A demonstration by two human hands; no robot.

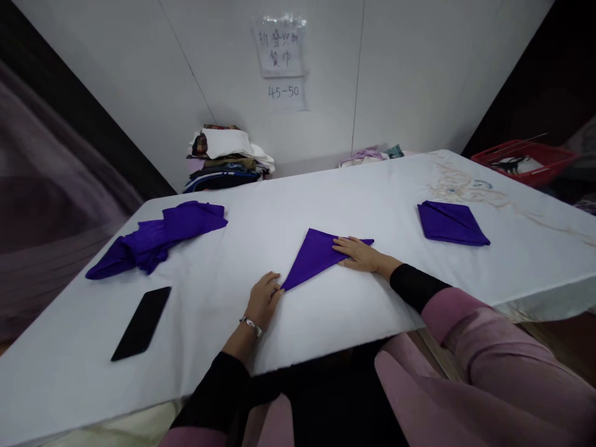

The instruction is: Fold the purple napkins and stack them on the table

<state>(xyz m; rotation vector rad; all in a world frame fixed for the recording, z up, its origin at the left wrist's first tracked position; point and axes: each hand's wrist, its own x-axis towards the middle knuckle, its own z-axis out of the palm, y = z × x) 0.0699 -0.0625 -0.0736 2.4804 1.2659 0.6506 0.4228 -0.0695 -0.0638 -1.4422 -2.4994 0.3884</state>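
Note:
A purple cloth napkin [313, 256], folded into a triangle, lies on the white-covered table in front of me. At its near left corner, my left hand [264, 299] has thumb and fingers closed on the tip. My right hand [358, 253] rests flat over the napkin's right part, fingers stretched out, covering some of it. Further right lies a folded purple napkin [451, 223] in a flat, four-sided shape. On the left is a loose heap of crumpled purple napkins [161, 239].
A black phone [142, 324] lies on the white tablecloth [223, 310] at the left. Stacked clothes [228, 158] stand behind the table's far edge, with more cloth [367, 156] further right. A red basket [526, 162] is at the far right. Paper signs [282, 56] hang on the wall.

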